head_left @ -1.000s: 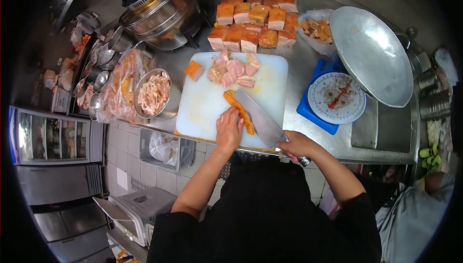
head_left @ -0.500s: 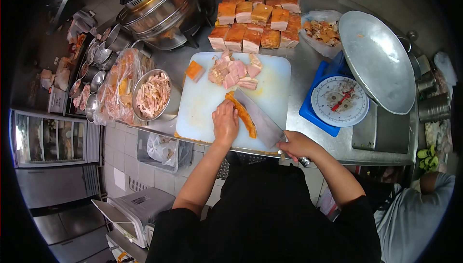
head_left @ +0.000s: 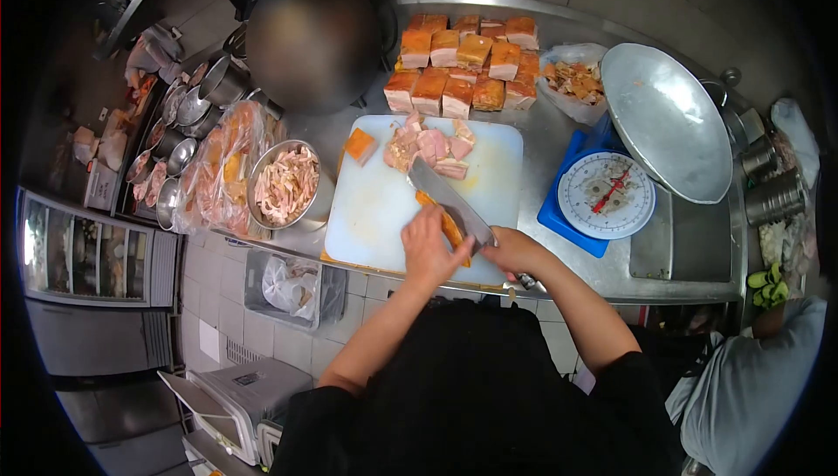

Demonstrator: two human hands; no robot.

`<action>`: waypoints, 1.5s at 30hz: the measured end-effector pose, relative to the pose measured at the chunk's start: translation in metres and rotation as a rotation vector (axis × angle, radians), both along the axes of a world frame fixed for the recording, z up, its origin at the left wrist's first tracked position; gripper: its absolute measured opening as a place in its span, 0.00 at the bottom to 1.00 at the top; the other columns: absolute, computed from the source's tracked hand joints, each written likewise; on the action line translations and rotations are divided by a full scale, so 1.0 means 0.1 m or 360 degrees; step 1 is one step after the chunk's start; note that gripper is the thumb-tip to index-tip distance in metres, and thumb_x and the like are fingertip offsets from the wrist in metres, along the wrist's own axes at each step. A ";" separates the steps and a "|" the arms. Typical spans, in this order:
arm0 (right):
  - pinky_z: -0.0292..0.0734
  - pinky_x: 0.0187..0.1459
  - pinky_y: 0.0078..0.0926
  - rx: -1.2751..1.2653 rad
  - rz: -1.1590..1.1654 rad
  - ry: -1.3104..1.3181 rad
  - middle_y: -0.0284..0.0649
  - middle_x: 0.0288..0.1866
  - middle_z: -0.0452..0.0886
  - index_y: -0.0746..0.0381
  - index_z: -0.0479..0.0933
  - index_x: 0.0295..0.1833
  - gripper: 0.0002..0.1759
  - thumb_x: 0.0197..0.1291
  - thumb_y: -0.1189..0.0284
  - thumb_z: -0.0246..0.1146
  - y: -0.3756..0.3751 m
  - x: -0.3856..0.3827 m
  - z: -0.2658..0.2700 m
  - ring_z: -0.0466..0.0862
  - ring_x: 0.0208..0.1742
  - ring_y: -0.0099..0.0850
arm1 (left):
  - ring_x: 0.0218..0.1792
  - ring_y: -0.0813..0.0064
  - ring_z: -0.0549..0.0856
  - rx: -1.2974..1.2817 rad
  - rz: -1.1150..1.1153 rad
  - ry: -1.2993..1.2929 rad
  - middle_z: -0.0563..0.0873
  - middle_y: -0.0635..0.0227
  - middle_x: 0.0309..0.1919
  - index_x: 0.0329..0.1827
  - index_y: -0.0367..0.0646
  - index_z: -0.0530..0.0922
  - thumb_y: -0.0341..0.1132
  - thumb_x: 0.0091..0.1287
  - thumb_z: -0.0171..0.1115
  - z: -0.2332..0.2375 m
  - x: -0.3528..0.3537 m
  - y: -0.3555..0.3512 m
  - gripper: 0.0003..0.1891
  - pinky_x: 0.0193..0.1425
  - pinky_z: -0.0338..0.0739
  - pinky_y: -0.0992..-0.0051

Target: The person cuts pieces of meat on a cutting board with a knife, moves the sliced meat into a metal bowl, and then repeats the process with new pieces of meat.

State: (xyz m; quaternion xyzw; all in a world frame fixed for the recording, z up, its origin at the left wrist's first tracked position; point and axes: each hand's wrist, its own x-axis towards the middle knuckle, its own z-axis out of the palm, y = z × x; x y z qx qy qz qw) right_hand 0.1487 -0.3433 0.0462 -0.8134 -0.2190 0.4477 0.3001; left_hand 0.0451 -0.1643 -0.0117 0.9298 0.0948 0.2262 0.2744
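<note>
On the white cutting board point(head_left: 358, 223), my left hand point(head_left: 428, 247) grips a narrow golden-brown strip of roast pork point(head_left: 451, 230), fingers at its upper part and thumb near its lower end. My right hand point(head_left: 517, 254) is closed around the handle of a cleaver point(head_left: 456, 203). The broad blade lies slantwise along the strip's right side; whether it cuts in cannot be seen. Chopped pale pork pieces point(head_left: 431, 146) sit beyond the blade tip. A small orange-skinned pork block point(head_left: 359, 145) rests at the board's upper left.
Stacked roast pork blocks point(head_left: 458, 70) stand behind the board. A blue scale point(head_left: 572, 214) with a metal pan point(head_left: 668, 118) is to the right. On the left are a steel pot of meat strips point(head_left: 286, 186) and bagged meat point(head_left: 218, 166). Another person's grey sleeve point(head_left: 751, 389) shows lower right.
The view has shifted slightly. My left thumb has spread toward the strip's lower end, and the cleaver has swung closer over the strip, covering more of it.
</note>
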 end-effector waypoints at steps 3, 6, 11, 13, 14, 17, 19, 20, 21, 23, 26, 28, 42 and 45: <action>0.78 0.25 0.33 -0.0005 0.0039 -0.0038 0.37 0.21 0.81 0.63 0.75 0.64 0.21 0.72 0.63 0.61 -0.17 -0.12 0.16 0.82 0.17 0.29 | 0.72 0.51 0.73 0.0164 -0.0153 0.0008 0.75 0.51 0.68 0.61 0.43 0.79 0.48 0.54 0.79 0.03 -0.23 -0.14 0.33 0.74 0.62 0.46; 0.79 0.27 0.35 -0.0033 -0.0103 -0.0016 0.40 0.21 0.83 0.62 0.76 0.63 0.21 0.72 0.62 0.61 -0.29 -0.27 0.18 0.83 0.18 0.32 | 0.73 0.51 0.72 0.0288 -0.0230 0.0123 0.73 0.51 0.70 0.59 0.46 0.83 0.44 0.50 0.79 0.01 -0.30 -0.05 0.31 0.74 0.61 0.40; 0.84 0.42 0.52 -0.0256 0.0005 -0.0895 0.54 0.31 0.88 0.62 0.77 0.54 0.17 0.70 0.61 0.64 -0.33 -0.57 0.10 0.89 0.34 0.54 | 0.65 0.53 0.78 0.0285 -0.0142 0.0161 0.80 0.53 0.63 0.56 0.44 0.84 0.35 0.50 0.74 -0.02 -0.44 0.35 0.27 0.65 0.69 0.51; 0.83 0.44 0.54 -0.0281 -0.0066 -0.0910 0.55 0.32 0.88 0.62 0.77 0.53 0.17 0.70 0.61 0.64 -0.29 -0.71 0.25 0.89 0.37 0.56 | 0.58 0.56 0.80 0.0324 -0.0090 0.0166 0.82 0.58 0.56 0.57 0.43 0.84 0.32 0.52 0.71 0.01 -0.52 0.58 0.25 0.59 0.72 0.55; 0.83 0.46 0.56 -0.0302 -0.0129 -0.0920 0.56 0.34 0.88 0.62 0.77 0.52 0.16 0.69 0.61 0.65 -0.26 -0.78 0.34 0.89 0.40 0.58 | 0.58 0.56 0.80 0.0316 -0.0088 0.0162 0.82 0.58 0.56 0.57 0.43 0.84 0.32 0.52 0.71 0.01 -0.57 0.68 0.25 0.59 0.72 0.55; 0.83 0.46 0.57 -0.0194 -0.0250 -0.0907 0.57 0.35 0.88 0.63 0.77 0.52 0.17 0.70 0.60 0.65 -0.22 -0.96 0.44 0.89 0.41 0.58 | 0.56 0.58 0.81 0.0366 -0.0082 0.0302 0.83 0.61 0.53 0.62 0.44 0.83 0.31 0.54 0.70 0.14 -0.78 0.90 0.27 0.58 0.74 0.56; 0.82 0.47 0.57 -0.0234 -0.0251 -0.0866 0.57 0.36 0.88 0.64 0.77 0.52 0.18 0.71 0.59 0.64 -0.20 -1.03 0.42 0.89 0.42 0.59 | 0.56 0.58 0.81 0.0371 -0.0139 0.0342 0.83 0.61 0.53 0.63 0.44 0.83 0.31 0.55 0.70 0.14 -0.91 0.95 0.28 0.58 0.75 0.57; 0.82 0.47 0.58 -0.0264 -0.0246 -0.0824 0.57 0.37 0.88 0.64 0.77 0.53 0.19 0.71 0.58 0.64 -0.17 -1.06 0.41 0.89 0.42 0.59 | 0.56 0.58 0.81 0.0381 -0.0188 0.0384 0.83 0.61 0.53 0.64 0.44 0.82 0.31 0.56 0.70 0.14 -0.97 0.98 0.29 0.58 0.75 0.57; 0.82 0.47 0.58 -0.0264 -0.0231 -0.0828 0.57 0.37 0.88 0.64 0.77 0.53 0.19 0.71 0.58 0.64 -0.17 -1.09 0.37 0.89 0.42 0.59 | 0.56 0.58 0.81 0.0375 -0.0173 0.0383 0.83 0.61 0.53 0.64 0.44 0.82 0.31 0.56 0.70 0.13 -1.00 1.01 0.29 0.58 0.75 0.57; 0.82 0.49 0.57 -0.0397 -0.0182 -0.0734 0.58 0.39 0.89 0.65 0.77 0.55 0.21 0.72 0.58 0.64 -0.19 -1.13 0.28 0.89 0.44 0.60 | 0.55 0.58 0.81 0.0346 -0.0227 0.0436 0.83 0.61 0.53 0.65 0.43 0.82 0.29 0.56 0.70 0.13 -1.03 1.03 0.29 0.58 0.77 0.58; 0.82 0.51 0.56 -0.0387 -0.0287 -0.0534 0.59 0.40 0.89 0.65 0.76 0.57 0.22 0.72 0.57 0.64 -0.22 -1.09 0.26 0.88 0.47 0.60 | 0.52 0.56 0.83 0.0235 -0.0238 0.0335 0.84 0.57 0.51 0.65 0.42 0.81 0.27 0.56 0.69 -0.02 -1.05 1.12 0.29 0.56 0.80 0.58; 0.81 0.51 0.56 -0.0364 -0.0294 -0.0499 0.59 0.40 0.89 0.65 0.76 0.57 0.23 0.72 0.57 0.64 -0.23 -1.08 0.29 0.88 0.47 0.60 | 0.48 0.58 0.85 0.0104 -0.0229 0.0188 0.85 0.57 0.47 0.64 0.41 0.81 0.27 0.60 0.67 -0.04 -1.05 1.22 0.25 0.51 0.81 0.60; 0.82 0.50 0.56 0.0040 -0.0272 -0.0915 0.60 0.37 0.88 0.67 0.76 0.53 0.19 0.74 0.60 0.62 0.41 -1.18 0.46 0.88 0.43 0.62 | 0.44 0.43 0.90 -0.0495 0.0375 0.0646 0.91 0.49 0.39 0.60 0.44 0.79 0.40 0.78 0.56 0.00 -0.96 1.57 0.14 0.50 0.82 0.51; 0.82 0.51 0.55 -0.0337 0.0118 -0.0636 0.60 0.37 0.88 0.68 0.76 0.53 0.19 0.74 0.60 0.61 0.47 -1.04 0.32 0.88 0.44 0.61 | 0.46 0.42 0.89 -0.0497 0.0371 0.0679 0.91 0.50 0.41 0.59 0.45 0.79 0.42 0.79 0.56 -0.01 -0.98 1.55 0.14 0.51 0.82 0.49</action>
